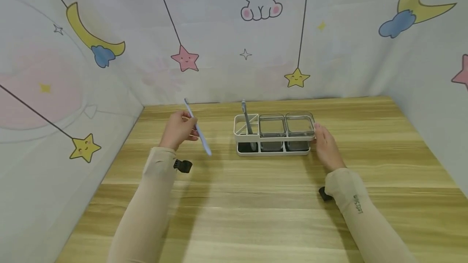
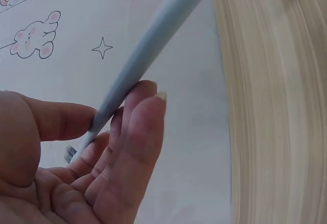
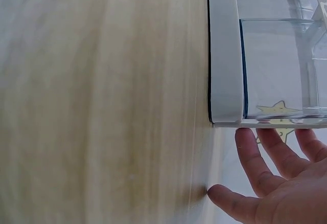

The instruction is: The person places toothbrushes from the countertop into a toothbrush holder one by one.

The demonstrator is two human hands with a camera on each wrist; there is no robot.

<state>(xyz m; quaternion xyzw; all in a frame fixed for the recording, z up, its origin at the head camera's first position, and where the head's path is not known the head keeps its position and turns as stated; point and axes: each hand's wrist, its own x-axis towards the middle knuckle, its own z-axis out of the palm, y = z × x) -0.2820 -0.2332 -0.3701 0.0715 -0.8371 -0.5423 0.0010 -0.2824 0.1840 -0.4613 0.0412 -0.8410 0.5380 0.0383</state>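
Note:
My left hand [image 1: 180, 129] pinches a light blue toothbrush [image 1: 202, 136] between thumb and fingers, to the left of a white toothbrush holder [image 1: 273, 153]. The brush is tilted, its bristle end up and away. In the left wrist view its handle [image 2: 158, 32] runs up past the fingertips. Another toothbrush [image 1: 248, 121], grey-blue, leans upright in the holder's left compartment. Two clear cups, a middle cup [image 1: 272, 127] and a right cup [image 1: 300, 125], sit in the other compartments. My right hand [image 1: 327, 147] touches the holder's right end with extended fingertips; its thumb is out of the right wrist view.
The holder stands on a wood-grain table [image 1: 256, 202], near its back edge. Behind and at both sides hangs a white cloth [image 1: 219, 23] printed with stars, moons and a bear. A black strap [image 1: 183, 166] shows at the left wrist.

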